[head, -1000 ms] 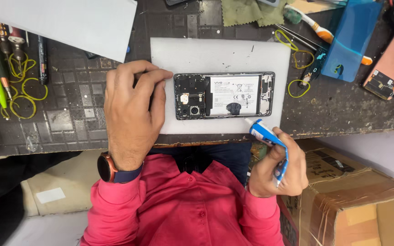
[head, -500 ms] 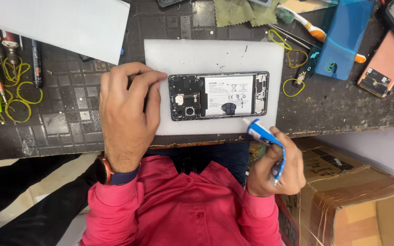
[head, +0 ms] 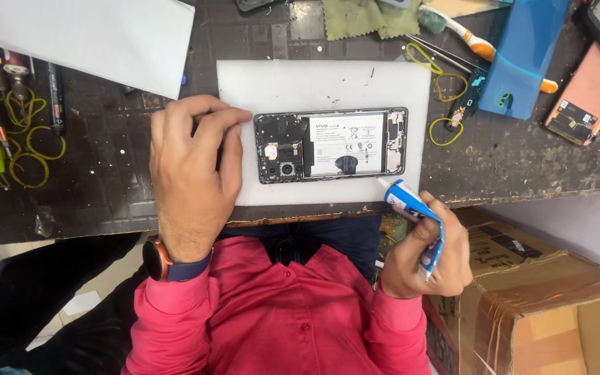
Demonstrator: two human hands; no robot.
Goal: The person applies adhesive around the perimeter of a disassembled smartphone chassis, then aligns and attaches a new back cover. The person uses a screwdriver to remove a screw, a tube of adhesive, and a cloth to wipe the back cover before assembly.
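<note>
Cluttered dark workbench [head: 92, 173], scuffed and speckled, with a white mat [head: 328, 83] laid in the middle as a clean work patch. An opened phone [head: 331, 144] lies flat on the mat, back cover off, battery and camera board exposed, long side facing the person. The left hand [head: 192, 177] rests palm down at the phone's camera end, fingers loosely spread and touching its edge, probably to stop it sliding; it grips nothing. The right hand [head: 428, 253] is closed around a small blue-and-white glue tube [head: 411, 208], nozzle angled up toward the phone's lower right corner, just beside the frame; contact can't be confirmed. Yellow rubber bands [head: 15, 142] sit far left, a toothbrush [head: 477, 42] and a blue phone cover [head: 522, 55] top right, well apart. A cardboard box [head: 543, 298] stands below the bench edge.
</note>
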